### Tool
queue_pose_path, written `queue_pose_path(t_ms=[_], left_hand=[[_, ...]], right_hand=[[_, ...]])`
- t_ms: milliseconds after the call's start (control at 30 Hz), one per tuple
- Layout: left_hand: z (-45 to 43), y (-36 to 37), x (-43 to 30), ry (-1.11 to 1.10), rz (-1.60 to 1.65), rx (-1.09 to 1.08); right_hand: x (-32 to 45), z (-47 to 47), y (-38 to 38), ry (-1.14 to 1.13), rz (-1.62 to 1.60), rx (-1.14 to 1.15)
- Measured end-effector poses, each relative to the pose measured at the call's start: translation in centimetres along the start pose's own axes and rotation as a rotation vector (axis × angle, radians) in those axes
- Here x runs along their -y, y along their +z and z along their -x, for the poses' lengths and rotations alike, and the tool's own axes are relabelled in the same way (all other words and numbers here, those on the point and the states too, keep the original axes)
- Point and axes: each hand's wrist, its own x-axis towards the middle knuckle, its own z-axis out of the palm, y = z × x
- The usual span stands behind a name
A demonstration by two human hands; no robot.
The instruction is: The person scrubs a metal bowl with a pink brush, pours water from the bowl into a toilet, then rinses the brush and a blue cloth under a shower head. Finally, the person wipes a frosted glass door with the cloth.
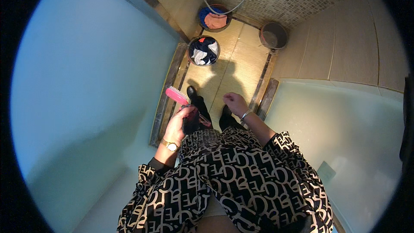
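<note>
A pink brush (177,95) with pale bristles sticks out past the fingers of my left hand (176,125). That hand also grips a dark bunched cloth (190,120) against the brush, and a pinkish, partly see-through piece (205,120) shows at the cloth's right side. What this piece is, I cannot tell. My right hand (236,103) hangs over the floor with its fingers curled in, and no object shows in it. Ahead on the floor stands a round bucket (189,59) filled with dark, white and red cloth (203,51).
Behind it, a dark basin (216,31) holds blue and peach cloth (215,21). A dark grey bucket (273,35) stands in the far right corner. A shower hose (237,5) loops down before the mosaic wall. Raised stone sills (168,94) and frosted panels (93,71) flank the tiled floor.
</note>
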Motion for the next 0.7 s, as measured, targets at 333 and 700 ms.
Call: queue_pose_path(t_ms=[333,700], left_hand=[[-9.5,-1.0,-13.7,-0.132,-0.148,-0.034],[-23.0,-4.0,-15.0,-0.213,-0.289,-0.183]], right_hand=[[7.8,-11.7,6.0,0.078,0.148,-0.075],[-0.7,-29.5,16.2,0.261,0.404,0.200]])
